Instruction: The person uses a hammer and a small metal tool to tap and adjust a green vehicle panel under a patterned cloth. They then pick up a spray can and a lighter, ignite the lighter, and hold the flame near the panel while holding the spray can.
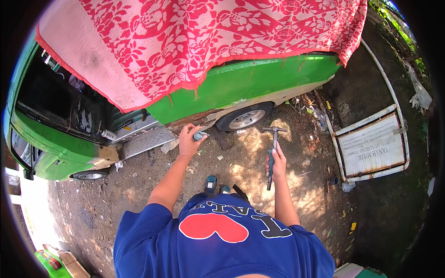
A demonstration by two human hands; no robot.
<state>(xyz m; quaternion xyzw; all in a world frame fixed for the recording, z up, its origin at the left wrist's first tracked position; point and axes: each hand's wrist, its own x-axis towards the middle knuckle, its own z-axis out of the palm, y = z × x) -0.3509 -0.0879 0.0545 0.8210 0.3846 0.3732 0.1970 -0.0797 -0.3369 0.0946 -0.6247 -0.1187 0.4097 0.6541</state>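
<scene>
My left hand [187, 141] is closed, fingers wrapped round a grey-green rounded object [200, 135] that looks like the end of a tool handle; the rest of it is hidden. It is held close to the rusty, bare lower sill [191, 121] of a green van [222, 85]; whether it touches cannot be made out. In my right hand [278, 165] is a hammer [276, 136], gripped on its dark handle, head pointing away from me, over the ground right of the wheel [247, 118].
A red and pink flowered cloth [204, 34] hangs over the van's upper side. Left of my hand, a metal step plate [148, 141] juts from the open doorway. A rusty white sign frame [371, 146] lies at the right, with litter [320, 116] beside it.
</scene>
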